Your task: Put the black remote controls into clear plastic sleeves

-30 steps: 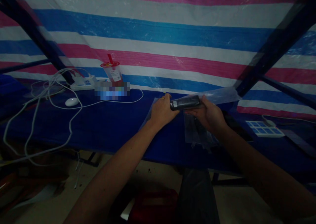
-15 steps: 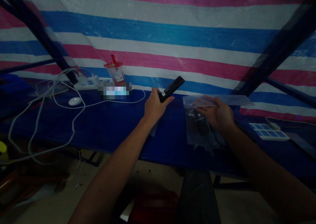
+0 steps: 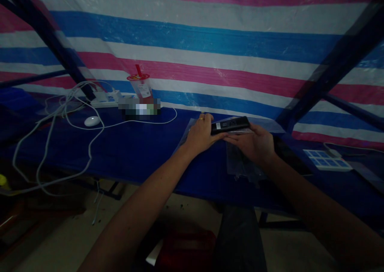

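My left hand (image 3: 200, 134) is closed around one end of a slim black remote control (image 3: 232, 125) with a small white label. It lies almost level, pointing right. At its far end my right hand (image 3: 258, 144) holds a clear plastic bag (image 3: 273, 125), with thumb and fingers close to the remote. Whether the remote's tip is inside the bag I cannot tell. Below the right hand, more clear bags (image 3: 235, 162) lie on the blue table (image 3: 132, 152), partly hidden by that hand. Another clear sheet or bag (image 3: 186, 133) shows beside my left hand.
At the back left stand a cup with a red straw (image 3: 141, 87), a blurred-out device (image 3: 139, 109) and a power strip (image 3: 111, 101). White cables (image 3: 90, 156) loop around a white mouse (image 3: 91, 121). A second power strip (image 3: 327, 160) lies at the right.
My left hand has moved right and lowered the remote from a raised tilt to nearly level. My right hand has come slightly left with the bag, and now meets the remote's end.
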{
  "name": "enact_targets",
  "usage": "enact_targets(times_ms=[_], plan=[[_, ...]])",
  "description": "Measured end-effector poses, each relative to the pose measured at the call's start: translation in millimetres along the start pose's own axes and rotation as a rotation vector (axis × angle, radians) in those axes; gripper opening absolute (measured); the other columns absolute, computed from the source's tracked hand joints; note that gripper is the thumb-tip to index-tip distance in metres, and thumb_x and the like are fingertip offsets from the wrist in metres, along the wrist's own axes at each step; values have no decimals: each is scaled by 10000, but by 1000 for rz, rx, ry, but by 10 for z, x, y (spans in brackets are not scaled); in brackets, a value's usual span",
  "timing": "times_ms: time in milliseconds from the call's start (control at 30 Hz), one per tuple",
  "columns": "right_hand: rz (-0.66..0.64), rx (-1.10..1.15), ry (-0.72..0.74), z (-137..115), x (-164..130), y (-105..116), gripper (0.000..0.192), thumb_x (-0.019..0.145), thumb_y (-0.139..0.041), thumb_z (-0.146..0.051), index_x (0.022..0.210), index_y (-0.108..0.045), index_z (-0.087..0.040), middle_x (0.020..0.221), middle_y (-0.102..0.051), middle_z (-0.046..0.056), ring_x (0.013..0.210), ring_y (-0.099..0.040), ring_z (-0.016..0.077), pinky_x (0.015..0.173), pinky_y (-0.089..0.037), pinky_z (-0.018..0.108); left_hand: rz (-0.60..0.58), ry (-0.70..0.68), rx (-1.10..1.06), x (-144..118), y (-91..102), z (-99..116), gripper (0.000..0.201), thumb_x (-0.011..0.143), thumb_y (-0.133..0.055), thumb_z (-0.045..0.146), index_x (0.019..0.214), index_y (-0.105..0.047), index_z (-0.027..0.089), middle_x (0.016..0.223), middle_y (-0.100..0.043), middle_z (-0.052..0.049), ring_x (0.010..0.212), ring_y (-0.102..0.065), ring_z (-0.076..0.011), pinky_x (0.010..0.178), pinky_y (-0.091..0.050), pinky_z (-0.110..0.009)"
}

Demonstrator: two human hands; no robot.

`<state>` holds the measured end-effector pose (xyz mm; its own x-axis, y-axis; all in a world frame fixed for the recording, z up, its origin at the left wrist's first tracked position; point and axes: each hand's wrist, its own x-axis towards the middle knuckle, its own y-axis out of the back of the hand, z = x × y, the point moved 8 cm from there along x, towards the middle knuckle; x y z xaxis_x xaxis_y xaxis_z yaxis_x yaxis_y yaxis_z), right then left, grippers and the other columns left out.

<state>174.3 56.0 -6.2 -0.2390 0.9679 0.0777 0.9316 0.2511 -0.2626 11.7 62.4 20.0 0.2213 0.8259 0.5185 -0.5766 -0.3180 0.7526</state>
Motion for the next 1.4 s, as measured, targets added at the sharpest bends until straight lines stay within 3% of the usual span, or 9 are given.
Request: enact_targets(times_ms=[233,400,600,833,933,1033,1167,1233,1400], plan=[[-47,19,2,-42,-33,-98,449,857,-473,-552,1062,-662,-200,1266,-706,179,1200,-648,406,1011,-478,671,-36,10,-1,3,28,1,557,860,-626,635,1170,-489,193,1172,-585,-141,1030,-622,-286,862,-513,-426],[-53,175,-31,-9,-25,-107,313,827,-571,-394,1073,-658,-221,1164,-753,120,1083,-715,336,1027,-505,614,-29,-51,-8,-4,-1,36,505,897,-587,583,1187,-483,182,1150,-600,-141,1045,-617,-298,870,-510,-445],[53,212,-41,106,-3,-16,297,870,-666,-275,1165,-630,-258,1037,-779,54,847,-771,247,872,-628,500,-22,-118,-88,-12,-19,87,497,884,-622,510,1212,-475,168,1166,-599,-162,1067,-599,-305,895,-503,-452],[82,153,-44,118,-10,-26,166,916,-634,-260,1045,-687,-170,933,-784,112,819,-776,257,836,-649,472,9,-101,-210,4,-9,46,486,841,-698,503,1151,-509,180,1134,-597,-140,1050,-585,-280,894,-486,-428],[97,185,-39,91,-14,-17,188,937,-593,-245,1085,-683,-173,960,-785,108,846,-781,268,841,-649,495,56,-21,-327,31,-11,-51,441,850,-699,500,1108,-523,189,1083,-618,-111,998,-601,-239,875,-483,-395],[123,203,-40,80,-13,16,189,954,-560,-241,1085,-683,-185,990,-787,96,871,-784,269,851,-649,498,77,180,-484,49,-49,-247,397,854,-701,507,1043,-540,196,949,-650,-75,878,-630,-201,792,-490,-354],[154,207,-21,67,-6,63,181,956,-586,-280,1090,-675,-196,989,-788,89,886,-785,263,863,-651,485,-170,420,-757,16,-266,-379,370,876,-685,526,981,-534,205,641,-615,1,520,-573,-132,525,-413,-264],[159,189,-11,58,-6,66,165,952,-606,-301,1072,-669,-207,958,-788,80,871,-786,256,859,-653,483,-252,467,-865,-7,-312,-368,345,884,-696,496,974,-528,208,549,-575,31,424,-522,-111,455,-350,-236],[185,158,-12,51,-12,68,154,921,-600,-210,1058,-672,-200,923,-790,76,826,-787,252,832,-661,480,-255,464,-1024,-2,-295,-325,250,893,-727,350,925,-533,196,554,-586,35,417,-535,-87,424,-340,-211]])
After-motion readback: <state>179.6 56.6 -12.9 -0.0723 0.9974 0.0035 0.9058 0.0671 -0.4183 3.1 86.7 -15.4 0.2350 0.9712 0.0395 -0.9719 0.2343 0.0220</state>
